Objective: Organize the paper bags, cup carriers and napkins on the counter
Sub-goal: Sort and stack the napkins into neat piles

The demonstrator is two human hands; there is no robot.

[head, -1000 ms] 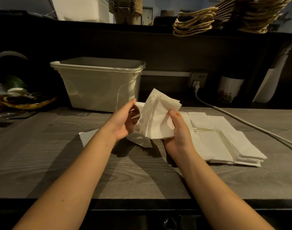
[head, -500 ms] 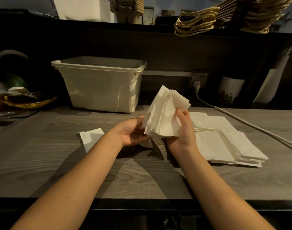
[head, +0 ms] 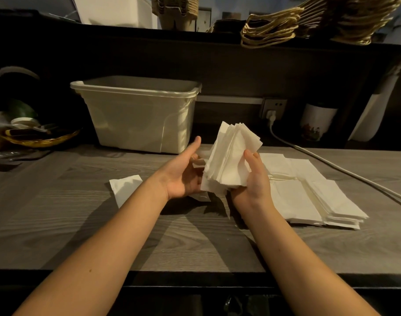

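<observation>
Counter (head: 58,224) of grey wood grain runs the whole width in front of the person, and at its far side, left of centre, stands a pale plastic bin (head: 138,115), open-topped. To the right, loose napkins (head: 308,197) lie fanned flat over the surface in overlapping rows, uneven at their near edge. Up on the far shelf, twisted handles of paper bags (head: 308,21) hang over the ledge, untouched. Held above the middle of the counter is a thick bundle of napkins (head: 231,160), upright and splayed at its top edge. The right hand (head: 254,188) grips it from below, thumb pressed on the near face and fingers wrapped out of sight behind it. The left hand (head: 183,176) sits at the bundle's left edge, palm turned inward, thumb raised and free; its fingers bend toward the paper, but I cannot tell whether they pinch it or only steady it. Smallest, a single napkin (head: 125,187) lies flat on the counter, left of the left wrist. This looks like the napkin step, gathering loose sheets into one squared stack. Next, I judge, the bundle needs its edges tapped even, then the fanned napkins and the stray one collected onto it.
</observation>
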